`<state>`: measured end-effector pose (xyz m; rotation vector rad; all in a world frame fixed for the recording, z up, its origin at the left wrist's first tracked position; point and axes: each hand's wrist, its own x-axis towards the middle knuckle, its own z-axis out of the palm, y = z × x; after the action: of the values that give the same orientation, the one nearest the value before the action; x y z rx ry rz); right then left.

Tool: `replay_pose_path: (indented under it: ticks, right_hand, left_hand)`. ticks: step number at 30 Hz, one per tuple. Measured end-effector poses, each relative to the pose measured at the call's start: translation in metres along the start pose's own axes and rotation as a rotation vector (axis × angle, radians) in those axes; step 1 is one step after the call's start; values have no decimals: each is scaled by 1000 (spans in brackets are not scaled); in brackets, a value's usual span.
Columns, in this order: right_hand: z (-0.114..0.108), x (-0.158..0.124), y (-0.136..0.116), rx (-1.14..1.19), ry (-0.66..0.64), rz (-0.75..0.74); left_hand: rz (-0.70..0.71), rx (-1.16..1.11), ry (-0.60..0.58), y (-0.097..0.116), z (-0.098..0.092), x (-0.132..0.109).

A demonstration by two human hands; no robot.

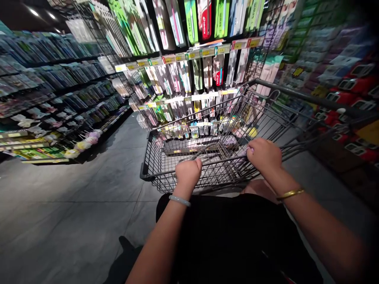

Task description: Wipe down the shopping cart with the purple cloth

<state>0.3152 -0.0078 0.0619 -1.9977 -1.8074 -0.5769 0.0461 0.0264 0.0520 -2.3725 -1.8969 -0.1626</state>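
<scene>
The curled fingertips of both hands were hidden; a small pale-purple patch beside the right thumb was too slight to identify. The black garment (237, 236) covered the ground below the wire shopping cart (143, 167), and the right end of its handle (284, 90) blurred into darkness. Toothbrush packages (204, 19) on the display rack (226, 48) were cut off at the top.

Open grey floor (89, 193) lay left of the cart, reaching back along the left shelves (68, 65); the rack stood close beyond its far rim.

The cart stood directly before the person, side-on, its long axis running left to right, handle end right. The left hand (188, 173) and right hand (264, 154) were closed into fists around its near rim.
</scene>
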Motion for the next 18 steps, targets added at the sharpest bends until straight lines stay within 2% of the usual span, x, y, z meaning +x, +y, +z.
replay_pose_path:
  ticks: [5, 8, 11, 14, 16, 18]
  right_hand:
    - [-8, -9, -45, 118, -47, -150]
    - [-7, -16, -40, 179, -8, -235]
    - [-3, -19, -10, 176, 39, -214]
    - [-2, -17, 13, 142, 42, -132]
    - [-3, -14, 14, 106, 16, -58]
    - [-6, -13, -1, 90, -18, 2]
  left_hand:
    - [8, -30, 19, 17, -2, 1]
    - [66, -134, 3, 15, -10, -2]
    - [160, -224, 60, -7, -23, -7]
    - [167, -130, 152, -39, -29, -11]
    - [131, -38, 139, -55, -24, -14]
    - [65, 49, 67, -61, -14, -15]
